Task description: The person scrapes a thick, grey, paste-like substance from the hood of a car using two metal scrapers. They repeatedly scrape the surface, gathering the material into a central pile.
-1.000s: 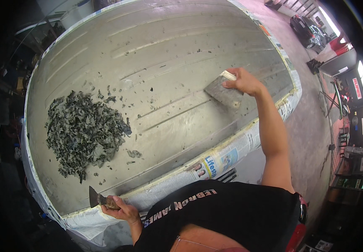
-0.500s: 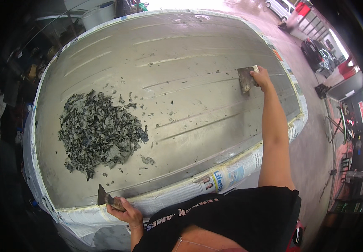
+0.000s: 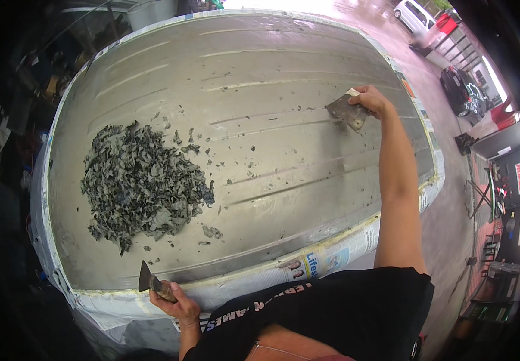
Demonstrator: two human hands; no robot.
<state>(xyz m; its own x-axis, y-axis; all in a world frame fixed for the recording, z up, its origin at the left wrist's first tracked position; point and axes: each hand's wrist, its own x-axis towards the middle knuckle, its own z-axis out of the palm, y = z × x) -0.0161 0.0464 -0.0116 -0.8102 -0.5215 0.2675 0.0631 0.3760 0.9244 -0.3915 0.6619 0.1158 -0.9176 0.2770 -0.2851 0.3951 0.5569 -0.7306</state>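
Scraper [image 3: 152,284] gripped in left hand [image 3: 180,305], by near edge of ribbed panel [image 3: 290,225]; grey plate [image 3: 348,114] clasped in right hand [image 3: 372,101], toward right edge; I judge this sweeping, next needing flat contact.

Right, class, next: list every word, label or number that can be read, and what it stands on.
I won't copy wording, only place it.
Black shirt: pale capitals in a bent line.
Newspaper: a large heading, partly hidden; smaller print too small to read.
Red-and-white sign at far right: capitals.

Flat plate [image 3: 348,112] now farther out
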